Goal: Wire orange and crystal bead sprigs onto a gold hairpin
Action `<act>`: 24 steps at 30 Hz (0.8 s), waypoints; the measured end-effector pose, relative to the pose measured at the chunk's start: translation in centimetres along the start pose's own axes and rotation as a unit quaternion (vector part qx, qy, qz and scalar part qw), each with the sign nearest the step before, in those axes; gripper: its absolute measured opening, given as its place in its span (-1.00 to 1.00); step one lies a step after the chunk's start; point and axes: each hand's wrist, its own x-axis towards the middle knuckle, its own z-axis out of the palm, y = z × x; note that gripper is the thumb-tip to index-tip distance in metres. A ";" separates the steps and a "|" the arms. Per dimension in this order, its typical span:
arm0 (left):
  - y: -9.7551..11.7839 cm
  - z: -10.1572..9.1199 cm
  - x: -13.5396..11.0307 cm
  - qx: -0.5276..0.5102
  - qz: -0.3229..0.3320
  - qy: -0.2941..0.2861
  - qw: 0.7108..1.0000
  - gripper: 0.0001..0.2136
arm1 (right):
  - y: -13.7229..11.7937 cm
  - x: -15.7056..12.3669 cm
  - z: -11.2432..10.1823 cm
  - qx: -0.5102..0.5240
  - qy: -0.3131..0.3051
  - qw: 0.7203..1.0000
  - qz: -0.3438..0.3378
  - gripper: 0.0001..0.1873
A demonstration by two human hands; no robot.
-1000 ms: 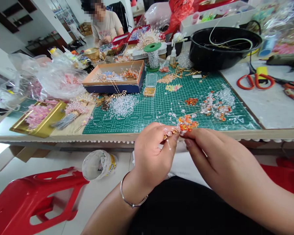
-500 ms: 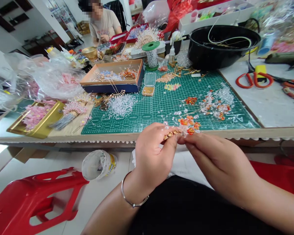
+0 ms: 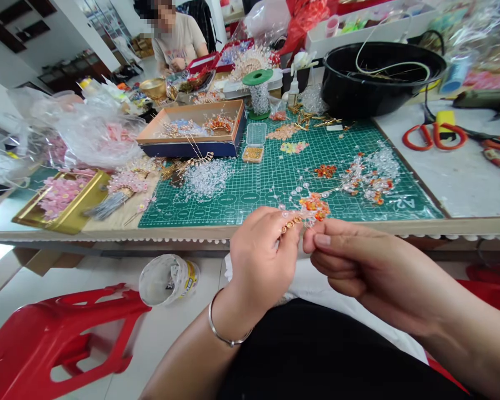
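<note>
My left hand is closed around a beaded hair ornament. Its gold band of round loops shows along the top of my fingers, and orange flowers with clear beads on fine stems spread beyond them. Close beside the flowers my right hand pinches with thumb and forefinger, the other fingers curled under. Whatever lies in that pinch is too small to make out. Past the ornament, orange flower pieces and a bundle of clear and orange beaded sprigs lie on the green cutting mat.
Clear beads are heaped at the mat's left, before an open box. Red-handled scissors and a black basin are at right. A person sits across. A red stool and white bucket stand below.
My right hand has turned and drawn slightly back from the ornament, so its thumb and curled fingers now show. The orange flowers look more bunched together. My left hand keeps its hold.
</note>
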 end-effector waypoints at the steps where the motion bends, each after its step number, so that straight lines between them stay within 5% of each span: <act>1: 0.1 -0.1 0.1 -0.021 -0.019 -0.005 1.000 -0.91 | 0.1 0.0 0.1 0.015 -0.005 1.000 -0.003 -0.76; 8: 0.1 -0.3 0.7 -0.101 -0.064 -0.007 0.993 -0.88 | 1.4 0.0 0.4 0.058 -0.018 0.997 -0.042 -0.78; 15: -0.3 0.1 0.1 -0.008 0.027 0.013 1.000 -0.90 | 0.0 0.6 -1.9 -0.233 0.018 0.968 -0.087 -0.70; 24: -0.4 0.8 -0.1 0.026 0.032 0.024 0.999 -0.91 | -0.1 1.8 0.4 0.008 0.123 0.988 -0.091 -0.66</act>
